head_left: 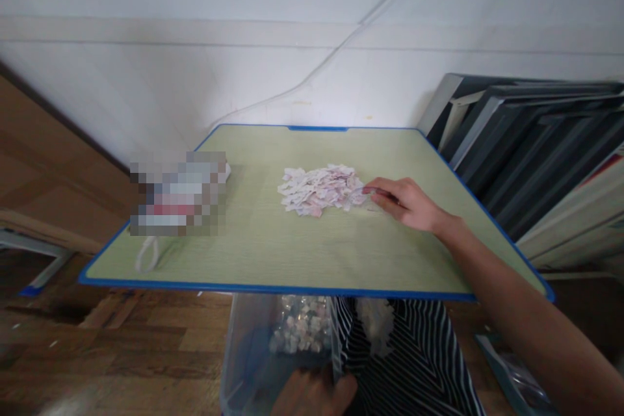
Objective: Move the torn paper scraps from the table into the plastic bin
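A loose heap of small whitish-pink paper slips [319, 188] lies on the pale green tabletop [273, 253]. My right hand [407, 201] is at the heap's right edge, thumb and fingers pinched together. What sits between the fingertips is too small and blurred to make out. Below the table's front edge, my left hand [314, 393] is closed over the rim of a clear plastic bin [231, 364], with the thumb on the right side of the rim. Inside the bin is a bunch of small, pale wrapped pieces [302, 325].
On the table's left is a blurred-out package [180, 198] with a white loop [147, 253]. Dark flat panels [531, 136] lean at the right, and a brown cardboard sheet [49, 162] at the left. Striped cloth [414, 351] covers my lap. A cable runs along the wall.
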A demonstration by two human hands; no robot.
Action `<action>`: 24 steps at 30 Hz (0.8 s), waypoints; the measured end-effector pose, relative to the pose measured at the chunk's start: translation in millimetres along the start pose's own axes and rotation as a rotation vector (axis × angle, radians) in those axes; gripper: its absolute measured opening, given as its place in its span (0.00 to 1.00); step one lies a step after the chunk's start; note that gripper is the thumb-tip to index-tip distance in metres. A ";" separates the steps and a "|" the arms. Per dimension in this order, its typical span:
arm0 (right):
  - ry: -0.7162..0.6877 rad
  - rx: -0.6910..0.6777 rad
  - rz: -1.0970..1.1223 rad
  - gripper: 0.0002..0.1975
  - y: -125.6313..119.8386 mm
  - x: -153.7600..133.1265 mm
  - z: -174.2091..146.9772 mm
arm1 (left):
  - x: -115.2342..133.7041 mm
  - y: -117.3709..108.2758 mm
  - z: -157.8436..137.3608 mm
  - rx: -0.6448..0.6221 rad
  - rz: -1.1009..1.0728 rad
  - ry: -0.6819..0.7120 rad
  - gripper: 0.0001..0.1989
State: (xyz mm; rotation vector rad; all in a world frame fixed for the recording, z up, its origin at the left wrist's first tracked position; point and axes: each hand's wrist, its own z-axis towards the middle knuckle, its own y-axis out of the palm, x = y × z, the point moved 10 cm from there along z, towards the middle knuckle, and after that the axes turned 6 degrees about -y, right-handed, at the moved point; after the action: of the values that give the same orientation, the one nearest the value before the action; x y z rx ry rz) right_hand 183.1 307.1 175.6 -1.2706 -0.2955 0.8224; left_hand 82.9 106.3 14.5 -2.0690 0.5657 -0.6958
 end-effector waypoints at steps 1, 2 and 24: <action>0.002 0.001 0.006 0.14 -0.1 0.4 -0.1 | 0.1 0.3 -0.1 -0.012 0.000 -0.002 0.10; -0.004 -0.001 0.020 0.13 0.0 -0.1 0.0 | 0.0 0.6 -0.2 -0.024 0.004 -0.004 0.10; -0.078 -0.029 0.357 0.08 10.4 -17.8 4.0 | -0.7 -2.8 0.3 -0.022 0.006 -0.007 0.09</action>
State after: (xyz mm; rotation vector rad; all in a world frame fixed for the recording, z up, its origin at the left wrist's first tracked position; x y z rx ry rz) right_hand 164.4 298.5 171.4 -1.3406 -0.1440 1.1768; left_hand 83.0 108.4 16.5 -2.0889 0.5783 -0.6809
